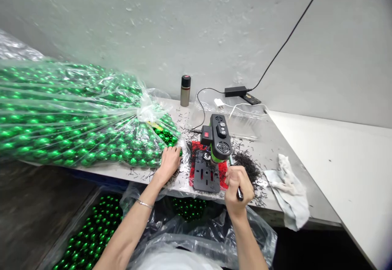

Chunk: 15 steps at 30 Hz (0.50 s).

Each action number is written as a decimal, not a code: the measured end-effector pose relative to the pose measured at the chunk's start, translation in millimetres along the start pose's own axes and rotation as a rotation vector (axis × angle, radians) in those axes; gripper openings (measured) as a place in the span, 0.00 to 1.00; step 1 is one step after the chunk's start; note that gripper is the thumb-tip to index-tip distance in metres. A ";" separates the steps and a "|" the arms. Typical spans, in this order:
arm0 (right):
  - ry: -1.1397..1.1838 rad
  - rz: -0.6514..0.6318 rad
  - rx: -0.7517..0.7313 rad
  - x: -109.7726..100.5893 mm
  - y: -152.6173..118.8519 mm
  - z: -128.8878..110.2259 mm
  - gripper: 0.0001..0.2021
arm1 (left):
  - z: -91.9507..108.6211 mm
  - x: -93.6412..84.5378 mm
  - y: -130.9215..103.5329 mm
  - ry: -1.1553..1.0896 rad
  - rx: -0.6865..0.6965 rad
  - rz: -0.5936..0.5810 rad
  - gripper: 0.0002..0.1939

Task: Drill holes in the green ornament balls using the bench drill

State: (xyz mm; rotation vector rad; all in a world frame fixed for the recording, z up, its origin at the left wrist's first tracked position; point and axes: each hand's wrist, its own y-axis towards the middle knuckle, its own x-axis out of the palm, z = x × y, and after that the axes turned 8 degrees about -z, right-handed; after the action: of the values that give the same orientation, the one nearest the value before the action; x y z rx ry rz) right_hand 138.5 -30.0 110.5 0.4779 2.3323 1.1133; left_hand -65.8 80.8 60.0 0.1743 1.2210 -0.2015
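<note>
My right hand (239, 186) is wrapped round the black-tipped lever handle (239, 194) of a small bench drill press (219, 137). Beneath its dark head sits a slotted black base plate (206, 177) on a red sheet (223, 170). To the left, my left hand (170, 159) is at the torn opening of a big clear plastic bag (145, 108) full of shiny green balls (61, 133). Its fingers are curled over a green ball (181, 152), of which only a sliver shows at the fingertips.
Black shavings (246, 166) lie heaped right of the press. A white rag (289, 190) hangs over the front edge. A bottle (185, 91) and a power adapter (235, 91) stand near the wall. Below the table, a plastic-lined container (257, 233) holds more green balls.
</note>
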 end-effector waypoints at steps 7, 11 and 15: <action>0.011 -0.001 0.010 -0.2 1.9 -0.1 0.16 | 12.3 3.2 -13.5 -1.271 -0.131 -0.084 0.21; 0.038 0.026 0.071 0.4 9.7 -4.4 0.16 | 27.8 20.1 -27.6 -1.761 -0.282 -0.217 0.16; 0.038 0.044 0.089 0.8 17.0 -7.8 0.17 | 40.1 39.5 -34.1 -1.687 -0.371 -0.251 0.15</action>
State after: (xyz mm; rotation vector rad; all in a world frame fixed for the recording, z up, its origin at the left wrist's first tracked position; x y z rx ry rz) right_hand 134.8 -24.1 127.9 0.5470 2.4228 1.0507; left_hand -24.6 35.8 35.3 -0.4328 -0.4254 -0.2391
